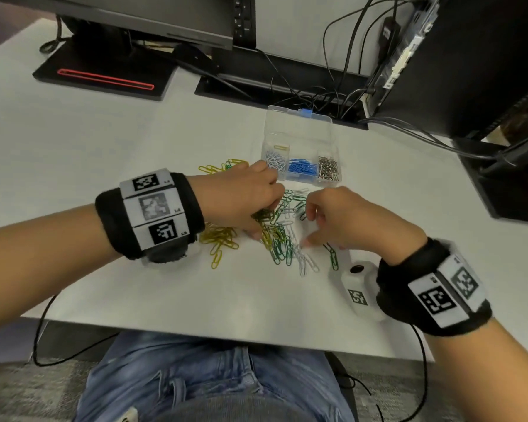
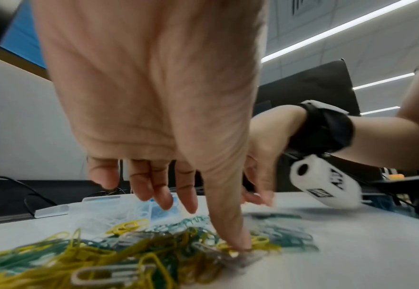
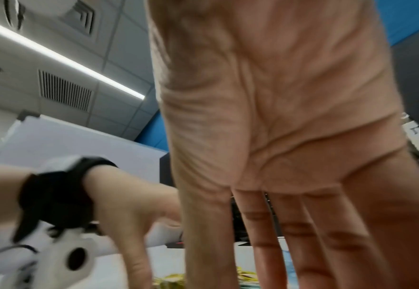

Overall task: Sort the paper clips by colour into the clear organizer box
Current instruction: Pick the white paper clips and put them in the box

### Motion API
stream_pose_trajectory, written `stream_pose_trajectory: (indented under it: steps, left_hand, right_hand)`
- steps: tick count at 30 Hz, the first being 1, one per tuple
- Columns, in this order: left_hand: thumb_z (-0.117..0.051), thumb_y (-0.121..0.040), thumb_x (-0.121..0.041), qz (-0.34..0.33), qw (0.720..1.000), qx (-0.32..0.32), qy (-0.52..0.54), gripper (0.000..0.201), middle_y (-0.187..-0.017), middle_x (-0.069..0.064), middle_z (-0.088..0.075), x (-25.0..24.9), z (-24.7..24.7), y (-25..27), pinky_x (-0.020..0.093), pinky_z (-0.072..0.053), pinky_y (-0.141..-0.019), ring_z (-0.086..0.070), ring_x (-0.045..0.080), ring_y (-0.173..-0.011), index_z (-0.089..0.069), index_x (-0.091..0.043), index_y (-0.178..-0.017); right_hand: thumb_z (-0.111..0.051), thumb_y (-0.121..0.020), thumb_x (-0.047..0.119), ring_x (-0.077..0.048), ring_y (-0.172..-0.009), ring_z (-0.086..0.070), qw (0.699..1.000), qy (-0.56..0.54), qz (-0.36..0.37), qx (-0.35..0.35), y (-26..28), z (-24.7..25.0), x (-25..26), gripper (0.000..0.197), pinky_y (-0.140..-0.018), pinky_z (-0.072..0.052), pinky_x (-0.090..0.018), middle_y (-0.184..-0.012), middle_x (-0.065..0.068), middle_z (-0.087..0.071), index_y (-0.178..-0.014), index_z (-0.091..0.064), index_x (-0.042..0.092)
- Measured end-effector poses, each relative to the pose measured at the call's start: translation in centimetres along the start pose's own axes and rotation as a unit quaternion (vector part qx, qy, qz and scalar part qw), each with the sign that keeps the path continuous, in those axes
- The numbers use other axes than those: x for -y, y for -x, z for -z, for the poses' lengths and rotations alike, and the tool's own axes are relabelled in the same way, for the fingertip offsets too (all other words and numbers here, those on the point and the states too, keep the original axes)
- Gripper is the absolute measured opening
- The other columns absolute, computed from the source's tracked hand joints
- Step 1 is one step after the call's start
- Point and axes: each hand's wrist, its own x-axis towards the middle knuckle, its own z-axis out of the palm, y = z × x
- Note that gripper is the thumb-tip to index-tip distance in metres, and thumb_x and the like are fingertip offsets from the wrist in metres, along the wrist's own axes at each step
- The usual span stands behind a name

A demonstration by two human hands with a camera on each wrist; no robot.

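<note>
My left hand point(image 1: 244, 199) is spread palm-down over the loose clips point(image 1: 275, 229) on the desk point(image 1: 104, 141); its fingers are straight and a little apart, and in the left wrist view the thumb point(image 2: 230, 221) presses down into the tangle of yellow and green clips point(image 2: 134, 248) while the other fingers hang just above the pile; it grips nothing that I can see.

My right hand point(image 1: 345, 220) is just right of the left one, above the same pile; from the head view the fingers bend downward, the forefinger tip point(image 1: 306, 242) touching the desk among the white clips point(image 1: 305, 260); in the right wrist view the fingers point(image 3: 331, 234) hang long, nearly straight and close together; whether anything is pinched under them I cannot tell.

The box point(image 1: 301, 153) lies open just beyond my hands, lid tipped back; the near row holds white clips point(image 1: 275, 161) at left, blue clips point(image 1: 302, 169) in the middle and silver clips point(image 1: 328, 169) at right; one yellow clip point(image 1: 281, 147) lies in a far compartment at left.

Unsorted on the desk: yellow clips point(image 1: 221, 239) under and beside my left wrist, more yellow point(image 1: 217, 167) beyond that hand, green clips point(image 1: 279, 245) between the two hands, one green chain point(image 1: 332, 257) by my right wrist.

Monitor stands point(image 1: 104, 71) and cables point(image 1: 333, 95) sit at the back.
</note>
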Motion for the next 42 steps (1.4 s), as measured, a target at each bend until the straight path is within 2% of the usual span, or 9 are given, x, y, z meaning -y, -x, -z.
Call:
stream_pose_trajectory:
  steps: [5, 10, 13, 17, 21, 25, 32, 36, 42]
  left_hand:
    - [-0.073, -0.073, -0.046, -0.036, 0.997, 0.003, 0.072, 0.041, -0.102, -0.008, -0.043, 0.3, 0.3, 0.4, 0.034, -0.039, -0.086, -0.035, 0.01, -0.097, -0.05, -0.029, -0.103]
    - [-0.073, -0.075, -0.038, -0.067, 0.994, 0.029, 0.087, 0.037, -0.097, -0.012, -0.048, -0.2, -0.5, 0.6, 0.036, -0.042, -0.085, -0.044, 0.01, -0.098, -0.054, -0.03, -0.106]
    - [-0.073, -0.076, -0.033, -0.059, 0.993, 0.027, 0.095, 0.031, -0.096, -0.01, -0.055, -0.1, -0.5, 0.3, 0.035, -0.045, -0.082, -0.052, 0.011, -0.094, -0.058, -0.029, -0.103]
    - [-0.072, -0.078, -0.028, -0.052, 0.993, 0.043, 0.096, 0.014, -0.088, -0.007, -0.06, 0.0, -0.5, -0.1, 0.035, -0.049, -0.076, -0.057, 0.014, -0.083, -0.062, -0.027, -0.087]
    - [-0.072, -0.08, -0.026, -0.036, 0.988, 0.037, 0.143, 0.015, -0.079, -0.006, -0.061, 0.4, -0.2, 0.0, 0.026, -0.047, -0.067, -0.055, 0.009, -0.071, -0.058, -0.027, -0.074]
    - [-0.072, -0.081, -0.023, -0.011, 0.976, 0.006, 0.219, 0.01, -0.07, -0.013, -0.064, 1.3, 0.1, 0.4, 0.014, -0.043, -0.063, -0.057, 0.0, -0.066, -0.066, -0.021, -0.074]
    - [-0.072, -0.082, -0.016, 0.055, 0.942, -0.018, 0.331, 0.001, -0.071, -0.014, -0.067, 3.0, 0.4, 1.0, 0.007, -0.042, -0.061, -0.058, -0.005, -0.065, -0.072, -0.017, -0.081]
    - [-0.069, -0.084, -0.013, 0.073, 0.93, -0.015, 0.361, 0.003, -0.073, -0.007, -0.072, 3.4, 0.3, 1.1, 0.008, -0.044, -0.06, -0.062, -0.002, -0.064, -0.072, -0.015, -0.085]
    - [-0.07, -0.083, -0.013, 0.105, 0.951, -0.037, 0.289, 0.008, -0.076, -0.006, -0.069, 4.0, 0.0, 0.7, 0.007, -0.043, -0.058, -0.06, -0.001, -0.063, -0.071, -0.014, -0.091]
  right_hand:
    - [-0.083, -0.064, 0.046, -0.015, -0.07, -0.05, 0.995, 0.077, -0.014, 0.057, 1.9, -1.3, 1.3, 0.051, -0.054, -0.038, -0.028, -0.083, 0.002, -0.05, -0.086, -0.047, 0.018]
    - [-0.074, -0.078, 0.022, -0.021, -0.08, -0.046, 0.993, 0.107, 0.004, 0.042, 1.2, -2.2, 2.9, 0.033, -0.059, -0.036, -0.027, -0.088, -0.004, -0.043, -0.098, -0.048, 0.014]
    - [-0.065, -0.083, 0.007, -0.021, -0.079, -0.045, 0.995, 0.099, 0.019, 0.022, 0.2, -1.9, 2.6, 0.024, -0.065, -0.036, -0.027, -0.097, -0.012, -0.053, -0.106, -0.057, 0.008]
    - [-0.056, -0.086, 0.002, -0.019, -0.07, -0.048, 0.994, 0.099, 0.053, 0.01, -0.3, -1.4, 2.2, 0.01, -0.057, -0.039, -0.029, -0.095, -0.013, -0.056, -0.093, -0.058, 0.009]
    - [-0.054, -0.083, -0.006, -0.021, -0.054, -0.061, 0.998, 0.008, 0.049, 0.03, -0.9, -1.0, 0.9, 0.019, -0.053, -0.054, -0.032, -0.072, -0.008, -0.059, -0.073, -0.055, 0.01]
    - [-0.056, -0.085, -0.008, -0.023, -0.055, -0.069, 0.992, -0.128, 0.015, 0.007, -2.0, -0.1, -1.1, 0.019, -0.059, -0.06, -0.034, -0.069, -0.016, -0.067, -0.073, -0.06, 0.007]
    - [-0.066, -0.081, -0.008, -0.018, -0.05, -0.065, 0.921, -0.367, -0.003, -0.13, -3.6, 1.4, -1.8, 0.004, -0.052, -0.058, -0.026, -0.07, -0.018, -0.065, -0.079, -0.063, -0.008]
    - [-0.065, -0.081, -0.009, -0.02, -0.048, -0.063, 0.887, -0.421, 0.008, -0.19, -5.0, 2.6, -1.0, 0.005, -0.049, -0.055, -0.023, -0.066, -0.021, -0.062, -0.078, -0.063, -0.009]
    - [-0.064, -0.083, -0.008, -0.022, -0.054, -0.065, 0.893, -0.402, 0.008, -0.203, -8.6, 4.5, 0.9, 0.001, -0.061, -0.061, -0.036, -0.078, -0.025, -0.064, -0.083, -0.063, -0.008]
